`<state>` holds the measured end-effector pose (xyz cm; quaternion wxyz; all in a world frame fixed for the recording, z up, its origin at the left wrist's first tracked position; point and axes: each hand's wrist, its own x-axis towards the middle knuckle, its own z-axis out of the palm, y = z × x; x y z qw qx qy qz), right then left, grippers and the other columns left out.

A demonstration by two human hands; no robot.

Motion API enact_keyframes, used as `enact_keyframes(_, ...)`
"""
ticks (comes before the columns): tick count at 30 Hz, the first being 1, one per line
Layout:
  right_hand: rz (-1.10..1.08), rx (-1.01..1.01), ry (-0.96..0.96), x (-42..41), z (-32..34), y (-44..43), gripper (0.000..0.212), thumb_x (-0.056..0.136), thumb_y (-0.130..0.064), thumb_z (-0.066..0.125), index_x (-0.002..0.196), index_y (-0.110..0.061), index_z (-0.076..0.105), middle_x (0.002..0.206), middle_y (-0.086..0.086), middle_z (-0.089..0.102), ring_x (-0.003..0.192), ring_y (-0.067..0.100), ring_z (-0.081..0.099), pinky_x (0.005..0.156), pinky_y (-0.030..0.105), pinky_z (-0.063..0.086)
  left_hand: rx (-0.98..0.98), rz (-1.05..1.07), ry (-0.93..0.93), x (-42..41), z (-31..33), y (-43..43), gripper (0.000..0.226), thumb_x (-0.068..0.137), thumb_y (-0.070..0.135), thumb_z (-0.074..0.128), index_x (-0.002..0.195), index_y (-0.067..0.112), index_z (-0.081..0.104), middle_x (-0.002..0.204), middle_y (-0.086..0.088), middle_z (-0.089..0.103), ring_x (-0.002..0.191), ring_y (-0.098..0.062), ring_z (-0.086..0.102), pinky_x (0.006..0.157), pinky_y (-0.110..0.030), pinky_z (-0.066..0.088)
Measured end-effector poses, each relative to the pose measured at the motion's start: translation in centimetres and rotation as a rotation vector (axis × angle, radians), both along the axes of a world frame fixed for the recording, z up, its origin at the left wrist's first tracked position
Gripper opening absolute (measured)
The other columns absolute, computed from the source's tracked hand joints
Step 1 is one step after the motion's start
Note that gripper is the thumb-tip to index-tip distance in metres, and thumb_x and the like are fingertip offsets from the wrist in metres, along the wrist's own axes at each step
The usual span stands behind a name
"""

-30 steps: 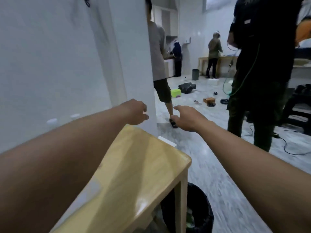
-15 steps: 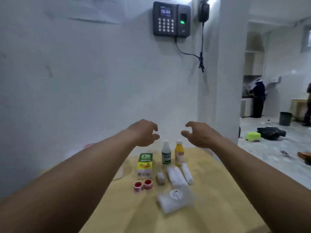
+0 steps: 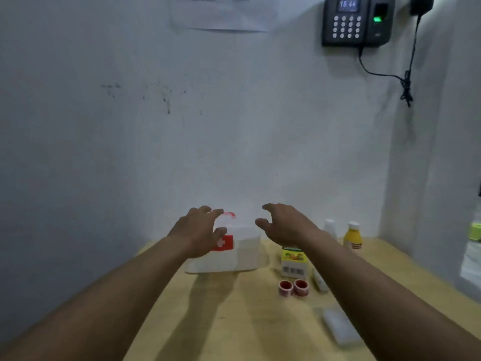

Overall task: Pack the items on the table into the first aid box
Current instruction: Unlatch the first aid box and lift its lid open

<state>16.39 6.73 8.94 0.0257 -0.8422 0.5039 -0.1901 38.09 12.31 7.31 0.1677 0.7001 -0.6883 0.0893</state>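
A white first aid box (image 3: 244, 250) with a red cross label and a red handle stands closed at the back of the wooden table (image 3: 234, 308), against the wall. My left hand (image 3: 199, 231) hovers over its left front, fingers spread, covering part of the label. My right hand (image 3: 285, 225) is open just right of the box, apart from it. Right of the box are a green and yellow carton (image 3: 294, 261), two red tape rolls (image 3: 293, 287), a yellow bottle (image 3: 352, 235), a white bottle (image 3: 330, 227) and a clear packet (image 3: 338, 327). My right forearm hides other items.
The white wall rises directly behind the table, and a side wall closes the right. A black keypad clock (image 3: 356, 20) with a dangling cable (image 3: 407, 82) hangs high on the right. A paper sheet (image 3: 223, 11) is taped at the top.
The view swung left from the room to the table, bringing the first aid box into sight. Both hands now reach around the box instead of above the bottles.
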Motion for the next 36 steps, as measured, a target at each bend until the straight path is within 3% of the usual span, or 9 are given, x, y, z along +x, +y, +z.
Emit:
enact_keyframes(7, 0.137, -0.018, 0.055, 3.5, -2.6, 0.2, 0.050, 0.106, -0.035, 0.035, 0.154, -0.020, 0.031, 0.160, 0.004, 0.029, 0.148, 0.022, 0.024, 0.115, 0.037, 0.026, -0.073, 0.005, -0.055, 1.4, -3.2, 0.1, 0.057, 0.100, 0.049, 0.039, 0.152, 0.027, 0.032, 0.157, -0.003, 0.036, 0.141, -0.026, 0.034, 0.116, -0.043, 0.027)
enact_keyframes(12, 0.133, -0.095, 0.100, 3.9, -3.6, -0.3, 0.047, 0.105, -0.029, 0.037, 0.152, -0.028, 0.034, 0.150, 0.015, 0.037, 0.135, 0.034, 0.037, 0.103, 0.044, 0.041, -0.086, 0.016, -0.039, 1.6, -3.5, 0.1, 0.055, 0.100, 0.046, 0.040, 0.152, 0.028, 0.032, 0.158, -0.003, 0.035, 0.144, -0.026, 0.030, 0.118, -0.051, 0.023)
enact_keyframes(16, 0.127, -0.095, 0.085, 4.1, -3.8, -0.4, 0.048, 0.104, -0.028, 0.039, 0.152, -0.030, 0.033, 0.147, 0.015, 0.035, 0.132, 0.033, 0.036, 0.100, 0.045, 0.043, -0.177, 0.057, -0.025, 1.3, -4.4, 0.6, 0.055, 0.098, 0.046, 0.046, 0.149, 0.027, 0.038, 0.154, -0.004, 0.042, 0.141, -0.027, 0.035, 0.117, -0.050, 0.026)
enact_keyframes(20, 0.135, -0.075, 0.051, 4.4, -4.1, 0.0, 0.047, 0.105, -0.020, 0.038, 0.152, -0.022, 0.035, 0.158, 0.010, 0.029, 0.145, 0.028, 0.024, 0.109, 0.041, 0.035, -0.251, 0.134, 0.017, 0.8, -5.3, 0.8, 0.055, 0.096, 0.047, 0.051, 0.146, 0.027, 0.044, 0.151, -0.004, 0.046, 0.140, -0.026, 0.037, 0.116, -0.048, 0.028)
enact_keyframes(25, 0.144, -0.071, 0.042, 4.4, -3.8, -0.1, 0.048, 0.106, -0.016, 0.037, 0.153, -0.023, 0.033, 0.158, 0.004, 0.032, 0.147, 0.022, 0.024, 0.109, 0.038, 0.034, -0.370, 0.228, 0.109, -0.9, -5.5, 1.2, 0.049, 0.091, 0.043, 0.063, 0.135, 0.023, 0.057, 0.138, -0.003, 0.056, 0.125, -0.025, 0.049, 0.100, -0.041, 0.044)
enact_keyframes(29, 0.130, -0.029, 0.001, 4.4, -3.9, -0.4, 0.050, 0.106, -0.021, 0.040, 0.154, -0.031, 0.029, 0.162, 0.005, 0.025, 0.149, 0.023, 0.023, 0.114, 0.038, 0.029, -0.395, 0.322, 0.315, -2.4, -5.3, 1.6, 0.041, 0.087, 0.042, 0.069, 0.120, 0.021, 0.058, 0.121, -0.003, 0.058, 0.106, -0.022, 0.056, 0.082, -0.034, 0.054)
enact_keyframes(33, 0.128, -0.020, 0.002, 4.3, -4.1, -0.6, 0.050, 0.106, -0.025, 0.039, 0.154, -0.035, 0.027, 0.163, 0.005, 0.022, 0.148, 0.025, 0.024, 0.114, 0.040, 0.030, -0.269, 0.450, 0.694, -3.1, -5.3, 1.4, 0.038, 0.088, 0.044, 0.069, 0.109, 0.014, 0.058, 0.098, 0.001, 0.063, 0.080, -0.019, 0.059, 0.059, -0.026, 0.046)
enact_keyframes(36, 0.135, -0.009, 0.005, 4.2, -4.0, -0.6, 0.051, 0.106, -0.025, 0.039, 0.154, -0.036, 0.027, 0.163, 0.005, 0.021, 0.148, 0.026, 0.023, 0.114, 0.041, 0.028, -0.172, 0.491, 1.058, -3.2, -5.4, 0.8, 0.046, 0.085, 0.046, 0.071, 0.110, 0.008, 0.061, 0.103, -0.009, 0.069, 0.082, -0.023, 0.064, 0.063, -0.029, 0.053)
